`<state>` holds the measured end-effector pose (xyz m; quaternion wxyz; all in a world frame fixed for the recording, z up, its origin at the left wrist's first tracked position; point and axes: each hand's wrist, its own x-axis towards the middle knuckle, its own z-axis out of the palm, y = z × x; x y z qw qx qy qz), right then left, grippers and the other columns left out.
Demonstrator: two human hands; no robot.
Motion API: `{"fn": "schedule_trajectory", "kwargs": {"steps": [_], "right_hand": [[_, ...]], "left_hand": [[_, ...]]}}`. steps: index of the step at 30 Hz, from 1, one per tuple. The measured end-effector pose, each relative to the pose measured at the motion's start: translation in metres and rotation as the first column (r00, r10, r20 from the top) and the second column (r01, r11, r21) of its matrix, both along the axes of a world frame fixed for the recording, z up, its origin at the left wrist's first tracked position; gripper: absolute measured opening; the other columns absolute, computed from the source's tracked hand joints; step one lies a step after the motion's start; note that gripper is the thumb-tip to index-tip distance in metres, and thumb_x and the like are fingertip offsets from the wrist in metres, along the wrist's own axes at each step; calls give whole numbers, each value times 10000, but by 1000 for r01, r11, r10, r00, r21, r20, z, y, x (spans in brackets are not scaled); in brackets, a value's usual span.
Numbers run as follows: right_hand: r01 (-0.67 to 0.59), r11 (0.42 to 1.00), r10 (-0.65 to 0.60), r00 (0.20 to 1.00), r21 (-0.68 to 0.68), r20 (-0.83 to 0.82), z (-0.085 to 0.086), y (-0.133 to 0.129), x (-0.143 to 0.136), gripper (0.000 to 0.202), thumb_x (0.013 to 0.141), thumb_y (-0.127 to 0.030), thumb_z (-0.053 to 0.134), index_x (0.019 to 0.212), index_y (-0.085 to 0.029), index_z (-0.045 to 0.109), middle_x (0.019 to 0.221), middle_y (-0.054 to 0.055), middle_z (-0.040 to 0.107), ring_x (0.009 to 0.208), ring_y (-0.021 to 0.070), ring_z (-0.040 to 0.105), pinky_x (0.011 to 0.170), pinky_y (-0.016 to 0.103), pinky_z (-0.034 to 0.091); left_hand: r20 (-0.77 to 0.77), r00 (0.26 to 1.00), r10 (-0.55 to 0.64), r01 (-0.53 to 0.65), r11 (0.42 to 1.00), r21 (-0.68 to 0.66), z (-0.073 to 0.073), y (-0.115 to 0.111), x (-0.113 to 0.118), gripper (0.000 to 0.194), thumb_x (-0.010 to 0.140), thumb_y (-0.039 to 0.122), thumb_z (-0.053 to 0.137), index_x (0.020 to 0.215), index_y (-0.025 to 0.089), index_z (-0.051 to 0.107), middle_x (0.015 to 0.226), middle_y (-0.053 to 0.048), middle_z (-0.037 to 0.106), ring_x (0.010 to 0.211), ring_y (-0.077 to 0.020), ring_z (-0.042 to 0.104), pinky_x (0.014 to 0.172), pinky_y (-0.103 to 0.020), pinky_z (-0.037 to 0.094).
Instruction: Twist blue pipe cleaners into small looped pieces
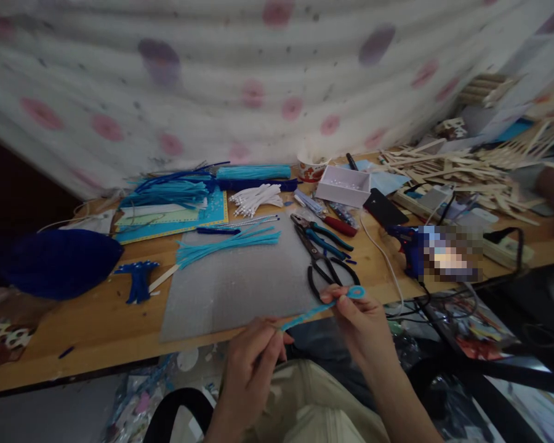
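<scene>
A light blue pipe cleaner [307,315] stretches between my two hands over the front edge of the table. Its far end is curled into a small loop beside my right fingertips. My left hand [257,349] pinches the lower left end. The part near the loop is gripped between thumb and fingers of my right hand [357,317]. Just beyond my right hand lie black-handled scissors [325,261] and blue-handled pliers [325,237] on a grey mat [231,289]. A bundle of light blue pipe cleaners [231,246] rests on the mat's far left part.
White-tipped stems [257,200] and dark and light blue bundles [170,195] lie at the back. A white box [344,186] holds small beads. To the right are a blue glue gun [409,249], cables, and piled wooden sticks [461,169]. A dark blue leaf-shaped piece [64,261] sits left.
</scene>
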<state>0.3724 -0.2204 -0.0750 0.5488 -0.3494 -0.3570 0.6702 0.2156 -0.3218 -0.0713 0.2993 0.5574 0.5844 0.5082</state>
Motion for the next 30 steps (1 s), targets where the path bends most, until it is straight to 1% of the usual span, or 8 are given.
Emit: {"fn": "schedule_trajectory", "kwargs": {"steps": [2,4,9,11,14,16,21,30], "right_hand": [[-39,999,40,998,19,-50,0,-1,0,224,542,-424,900,622,-273,755,620,-10,711,629,137,648,640,260,517],[-84,996,87,991,36,-106,1,-2,0,206,569,-424,890,631,-284,752,589,-12,690,648,145,632,645,272,505],[-151,989,148,965,2,-219,5,-2,0,200,570,-425,891,621,-303,740,558,-32,666,630,131,599,662,277,491],[-127,992,120,970,-21,-213,7,1,2,215,547,-435,898,620,-306,742,556,-39,667,618,126,604,666,277,495],[-45,998,39,994,-52,-106,9,5,6,244,512,-439,910,629,-290,757,590,-32,703,595,124,629,641,270,503],[8,998,-9,1000,-66,-19,10,6,7,256,494,-435,915,630,-278,766,630,-16,738,579,136,653,620,275,512],[-21,995,26,998,-93,50,8,2,1,257,504,-434,906,659,-270,784,650,19,764,627,193,710,654,307,539],[23,986,-16,999,-165,43,8,1,-1,283,547,-477,875,655,-230,786,611,30,744,657,205,702,714,320,514]], "left_hand": [[399,917,-3,52,992,-113,0,-1,7,391,937,308,467,613,181,644,491,10,559,473,-129,529,747,-323,488],[717,697,4,117,986,-119,1,-2,16,427,894,360,499,514,187,591,389,34,469,381,-109,451,765,-343,488],[975,215,59,252,961,-114,1,2,32,490,784,400,604,385,212,391,340,72,314,312,-70,351,691,-315,502],[948,317,30,266,957,-119,-1,4,31,473,801,429,605,405,210,467,351,61,370,334,-82,390,667,-299,498],[641,759,-113,304,932,-196,-3,7,24,335,876,408,571,663,198,722,584,-21,663,584,-157,625,748,-295,496],[340,927,-156,253,931,-262,-3,7,19,251,901,370,566,873,220,766,868,-58,753,847,-204,681,832,-298,488],[-22,998,-56,52,986,-161,-3,9,19,276,938,315,511,1115,245,710,810,-25,754,745,-174,696,774,-271,522],[-152,982,109,-104,994,35,-18,12,30,191,931,240,515,942,229,706,671,16,704,587,-123,644,653,-201,498]]}}
